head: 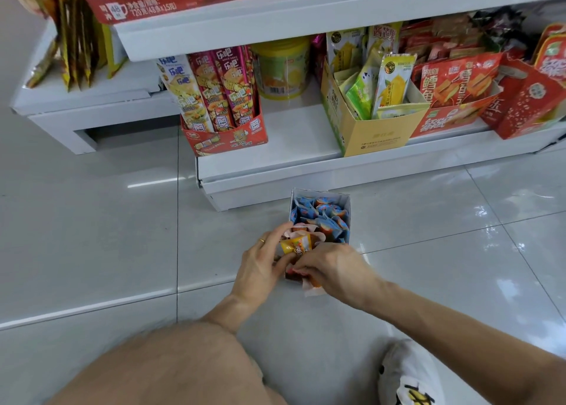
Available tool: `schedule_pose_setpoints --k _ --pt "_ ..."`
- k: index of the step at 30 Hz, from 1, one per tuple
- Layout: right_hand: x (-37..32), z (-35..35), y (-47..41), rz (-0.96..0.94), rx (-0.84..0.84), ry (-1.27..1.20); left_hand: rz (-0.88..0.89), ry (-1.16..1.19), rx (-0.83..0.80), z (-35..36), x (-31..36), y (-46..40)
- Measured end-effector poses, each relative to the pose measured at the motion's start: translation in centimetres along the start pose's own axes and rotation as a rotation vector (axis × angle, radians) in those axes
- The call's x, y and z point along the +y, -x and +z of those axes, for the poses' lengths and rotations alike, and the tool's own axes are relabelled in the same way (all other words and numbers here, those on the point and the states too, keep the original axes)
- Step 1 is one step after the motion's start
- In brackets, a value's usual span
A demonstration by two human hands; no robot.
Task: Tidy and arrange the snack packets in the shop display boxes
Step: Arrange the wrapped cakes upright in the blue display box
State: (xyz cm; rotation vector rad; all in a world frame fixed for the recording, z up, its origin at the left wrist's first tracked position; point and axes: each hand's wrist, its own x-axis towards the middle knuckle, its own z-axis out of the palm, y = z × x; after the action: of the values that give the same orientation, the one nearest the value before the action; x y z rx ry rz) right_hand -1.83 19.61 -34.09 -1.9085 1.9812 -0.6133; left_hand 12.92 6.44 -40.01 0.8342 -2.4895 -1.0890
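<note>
A small white display box (344, 201) stands on the floor tiles in front of the lowest shelf, with several blue snack packets (318, 213) in its far half. My left hand (260, 265) holds yellow-orange packets (295, 245) upright at the box's near end, fingers curled round them. My right hand (333, 270) pinches a pink-white packet (312, 285) at the box's near rim. The near part of the box is hidden behind both hands.
The white bottom shelf (291, 129) carries a red box of tall stick packs (226, 135), a yellow tub (281, 68), a yellow carton of green packets (376, 129) and red packets (459, 89). My knee (171, 361) and a white shoe (410, 374) are near.
</note>
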Motion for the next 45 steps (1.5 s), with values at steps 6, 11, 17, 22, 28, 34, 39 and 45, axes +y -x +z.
schedule_pose_setpoints --k 6,11,17,22,28,34,39,45 --pt "-0.4 1.8 -2.0 0.174 0.073 0.009 -0.113 0.195 0.064 -0.4 0.3 0.6" --pt "-0.7 1.8 -2.2 0.168 0.037 -0.095 -0.022 0.173 0.021 -0.7 0.2 1.4" --pt "0.2 -1.0 2.8 0.258 0.411 -0.196 0.129 -0.002 -0.014 -0.9 1.2 2.0" --pt "1.5 0.5 5.8 0.003 0.183 0.224 0.132 -0.011 0.058 0.2 1.3 1.5" --pt "2.7 2.4 3.6 0.092 0.109 0.367 0.038 0.086 0.107 0.9 1.0 0.8" --pt "2.2 -0.4 3.2 0.291 0.109 0.004 0.052 0.083 0.068 1.2 1.1 0.2" --pt "1.9 0.7 1.8 0.269 0.134 -0.006 0.099 0.044 -0.001 0.2 0.4 -0.3" --pt "1.2 2.8 1.5 0.244 0.114 0.003 0.05 0.146 -0.039 -0.9 0.8 -0.9"
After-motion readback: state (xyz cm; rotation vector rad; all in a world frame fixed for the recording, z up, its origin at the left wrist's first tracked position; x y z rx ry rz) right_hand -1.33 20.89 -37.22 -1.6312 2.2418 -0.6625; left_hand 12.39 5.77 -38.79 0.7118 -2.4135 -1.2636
